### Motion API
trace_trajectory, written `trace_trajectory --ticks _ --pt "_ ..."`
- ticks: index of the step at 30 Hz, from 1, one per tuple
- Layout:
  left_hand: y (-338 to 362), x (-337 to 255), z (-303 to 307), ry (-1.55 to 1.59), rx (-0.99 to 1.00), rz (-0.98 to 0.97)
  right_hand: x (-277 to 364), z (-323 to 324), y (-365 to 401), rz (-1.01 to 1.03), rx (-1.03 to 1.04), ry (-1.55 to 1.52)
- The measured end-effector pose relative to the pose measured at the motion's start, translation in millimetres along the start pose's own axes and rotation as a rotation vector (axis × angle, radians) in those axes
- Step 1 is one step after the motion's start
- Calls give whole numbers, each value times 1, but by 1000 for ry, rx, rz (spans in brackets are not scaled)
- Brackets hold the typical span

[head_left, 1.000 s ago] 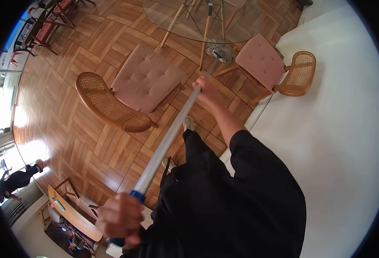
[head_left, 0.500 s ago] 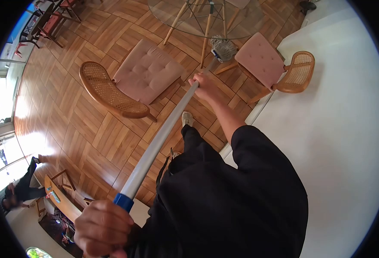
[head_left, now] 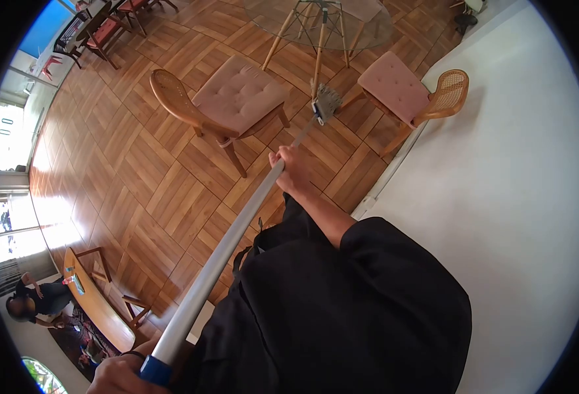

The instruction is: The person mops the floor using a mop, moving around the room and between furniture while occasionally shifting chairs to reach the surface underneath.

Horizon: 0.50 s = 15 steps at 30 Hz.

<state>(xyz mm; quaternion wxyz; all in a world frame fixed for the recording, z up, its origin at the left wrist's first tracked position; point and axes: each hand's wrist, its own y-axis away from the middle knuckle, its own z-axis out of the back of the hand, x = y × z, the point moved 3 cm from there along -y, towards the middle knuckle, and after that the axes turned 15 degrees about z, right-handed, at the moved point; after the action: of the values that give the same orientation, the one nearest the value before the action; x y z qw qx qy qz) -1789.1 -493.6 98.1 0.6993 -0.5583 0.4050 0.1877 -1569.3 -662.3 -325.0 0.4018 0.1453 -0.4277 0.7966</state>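
Observation:
A mop with a long grey handle slants across the view from the lower left to the upper middle. My right hand is wrapped round the handle partway down, its arm reaching out from a black sleeve. At the lower left edge my left hand grips the handle's top end, by a blue collar; part of this hand is cut off. The mop head, with grey strings, rests on the wood-patterned floor between two pink-cushioned chairs, near the glass table's legs.
A cane-backed chair stands left of the mop head, another chair right of it by the white wall. Behind is a round glass table. At lower left, another person is beside a wooden table.
The mop head has come back toward me, away from under the glass table. Both hands have moved down and left in view. The other person now leans at the wooden table.

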Motion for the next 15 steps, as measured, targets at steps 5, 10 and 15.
trace_trajectory --ticks 5,10,15 --pt "8 -20 -29 27 -69 -150 20 3 34 3 302 -212" --pt "17 -65 -35 -122 -291 -83 44 7 33 116 512 -341" --pt "-21 -31 -52 -224 -456 -35 12 -2 31 52 444 -300"
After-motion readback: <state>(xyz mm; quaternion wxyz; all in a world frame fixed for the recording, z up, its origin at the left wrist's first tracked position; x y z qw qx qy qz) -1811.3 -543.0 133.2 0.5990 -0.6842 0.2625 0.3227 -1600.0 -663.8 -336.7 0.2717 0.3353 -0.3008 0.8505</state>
